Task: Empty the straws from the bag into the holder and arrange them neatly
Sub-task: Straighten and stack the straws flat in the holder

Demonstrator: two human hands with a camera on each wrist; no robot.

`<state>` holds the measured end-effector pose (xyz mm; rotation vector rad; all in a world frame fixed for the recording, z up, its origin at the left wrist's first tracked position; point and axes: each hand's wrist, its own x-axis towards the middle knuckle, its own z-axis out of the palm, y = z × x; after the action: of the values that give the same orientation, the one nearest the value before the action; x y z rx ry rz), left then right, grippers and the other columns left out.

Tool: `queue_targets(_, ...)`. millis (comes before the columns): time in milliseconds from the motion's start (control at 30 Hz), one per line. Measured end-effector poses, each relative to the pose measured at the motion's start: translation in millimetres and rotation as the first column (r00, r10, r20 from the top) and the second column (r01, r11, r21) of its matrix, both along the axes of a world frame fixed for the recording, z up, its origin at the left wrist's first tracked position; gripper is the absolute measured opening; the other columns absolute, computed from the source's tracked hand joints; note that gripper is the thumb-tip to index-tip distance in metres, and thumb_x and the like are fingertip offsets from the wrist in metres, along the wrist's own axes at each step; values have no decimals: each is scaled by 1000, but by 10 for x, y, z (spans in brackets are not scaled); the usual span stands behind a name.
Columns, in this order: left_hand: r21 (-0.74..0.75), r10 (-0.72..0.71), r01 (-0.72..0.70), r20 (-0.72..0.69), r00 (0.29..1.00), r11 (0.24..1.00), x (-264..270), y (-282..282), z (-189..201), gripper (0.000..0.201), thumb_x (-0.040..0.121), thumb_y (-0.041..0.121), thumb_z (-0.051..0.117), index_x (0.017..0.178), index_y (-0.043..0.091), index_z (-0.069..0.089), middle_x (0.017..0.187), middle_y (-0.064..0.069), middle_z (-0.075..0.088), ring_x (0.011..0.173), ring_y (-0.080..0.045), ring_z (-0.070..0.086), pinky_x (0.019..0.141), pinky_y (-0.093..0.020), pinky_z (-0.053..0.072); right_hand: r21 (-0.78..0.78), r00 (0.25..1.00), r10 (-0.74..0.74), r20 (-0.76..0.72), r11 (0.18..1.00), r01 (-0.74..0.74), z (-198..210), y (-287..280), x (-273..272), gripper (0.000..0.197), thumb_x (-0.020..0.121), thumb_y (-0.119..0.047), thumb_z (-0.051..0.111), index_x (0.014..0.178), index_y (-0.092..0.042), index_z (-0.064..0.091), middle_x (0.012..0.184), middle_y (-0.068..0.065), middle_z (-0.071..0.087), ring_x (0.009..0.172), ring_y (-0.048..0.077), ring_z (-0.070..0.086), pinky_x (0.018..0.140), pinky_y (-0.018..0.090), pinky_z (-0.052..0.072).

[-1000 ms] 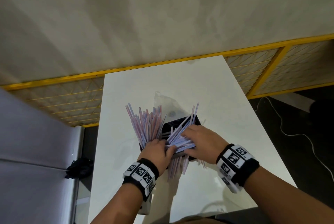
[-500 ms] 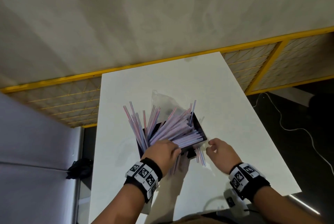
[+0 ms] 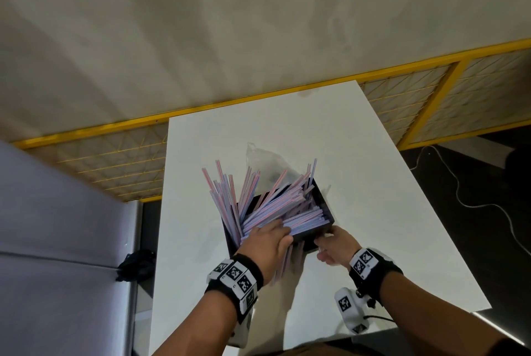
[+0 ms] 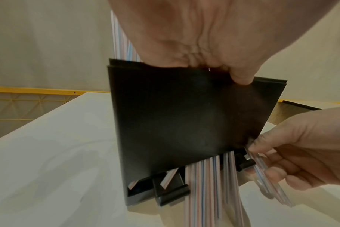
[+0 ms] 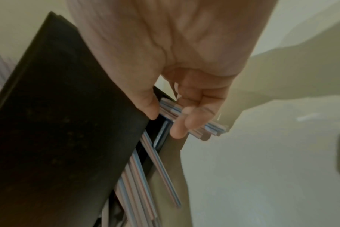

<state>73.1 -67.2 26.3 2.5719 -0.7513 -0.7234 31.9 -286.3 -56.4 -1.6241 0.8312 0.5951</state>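
Observation:
A black box-shaped holder [image 3: 324, 206] stands mid-table, crammed with striped pink-and-blue straws [image 3: 275, 206] that fan out left and right. My left hand [image 3: 267, 240] lies over the holder's near rim with the thumb on the front wall [image 4: 184, 115] and the fingers on the straws inside. More straws [image 4: 208, 184] poke out under that front wall onto the table. At the holder's near right corner, my right hand [image 3: 330, 246] pinches a few loose straws [image 5: 202, 124], its thumb touching the holder [image 5: 58, 107]. The clear bag [image 3: 267, 160] lies behind the holder.
The white table [image 3: 373, 183] has its far edge against a yellow mesh fence [image 3: 115, 160]. A grey panel [image 3: 57, 226] runs along the left. A dark object [image 3: 135, 266] lies on the floor at left, and a white cable [image 3: 488, 206] at right.
My right hand came off the top of the straws, dropped to the holder's near right corner and took hold of a few loose straws. The straws in the holder lean further right.

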Motion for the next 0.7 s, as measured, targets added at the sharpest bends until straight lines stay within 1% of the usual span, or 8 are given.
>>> queue_targets(133, -2, 26, -26, -13, 1000, 1000, 7, 25, -21, 48, 108, 47, 29, 148, 26, 46, 164, -1, 30, 149, -19, 29, 123, -37, 22, -187, 983, 181, 8, 966, -176, -20, 13, -17, 13, 99, -18, 58, 110, -11, 55, 87, 9, 67, 60, 18, 64, 48, 22, 50)
queue_targets(267, -45, 77, -78, -23, 997, 996, -8, 49, -48, 51, 106, 53, 30, 149, 28, 43, 165, 2, 21, 149, -20, 28, 121, -31, 24, -272, 960, 279, -24, 922, -275, 22, 13, -10, 12, 104, -22, 52, 103, -11, 56, 89, 9, 68, 64, 17, 63, 51, 22, 49)
queue_targets(333, -77, 108, -111, -39, 993, 991, -7, 50, -39, 51, 105, 54, 34, 148, 28, 41, 164, 5, 19, 148, -19, 31, 120, -34, 29, -281, 946, 320, -44, 905, -319, 41, 15, 8, 11, 104, -20, 52, 97, -13, 56, 85, 7, 69, 62, 17, 63, 54, 23, 50)
queue_targets(400, -114, 139, -145, -58, 989, 983, -7, 44, -18, 51, 103, 53, 39, 147, 27, 40, 161, 8, 21, 144, -17, 37, 119, -35, 34, -248, 935, 340, -96, 902, -353, 58, 9, 6, 12, 102, -12, 56, 91, -11, 60, 74, 3, 70, 55, 14, 63, 56, 22, 51)
queue_targets(467, -130, 158, -165, -60, 986, 978, -8, 45, 2, 57, 103, 54, 42, 151, 24, 36, 161, 8, 21, 146, -15, 34, 120, -32, 32, -259, 918, 368, -146, 881, -395, 73, -20, -21, 15, 100, -9, 56, 89, -7, 66, 78, 5, 76, 58, 13, 68, 58, 23, 55)
queue_targets(533, -137, 178, -185, -59, 982, 973, -9, 48, 20, 67, 102, 55, 43, 157, 21, 28, 164, 9, 16, 150, -13, 26, 123, -32, 26, -263, 923, 359, -137, 885, -384, 91, -65, -77, 14, 99, -9, 54, 91, -6, 66, 87, 9, 78, 52, 8, 67, 53, 23, 54)
queue_targets(600, -163, 197, -204, -63, 978, 965, -6, 52, 34, 72, 101, 56, 45, 159, 20, 25, 164, 10, 15, 150, -11, 23, 124, -33, 25, -255, 926, 359, -113, 891, -376, 90, -117, -139, 15, 97, -11, 56, 87, -7, 66, 85, 8, 78, 42, 3, 62, 45, 21, 50)
queue_targets(700, -191, 206, -212, -49, 977, 959, -7, 50, 39, 72, 100, 56, 48, 158, 20, 27, 164, 10, 18, 149, -9, 25, 124, -28, 23, -224, 926, 360, -112, 899, -377, 111, -173, -224, 18, 95, -13, 58, 81, -9, 68, 77, 6, 78, 41, 10, 62, 43, 22, 47)
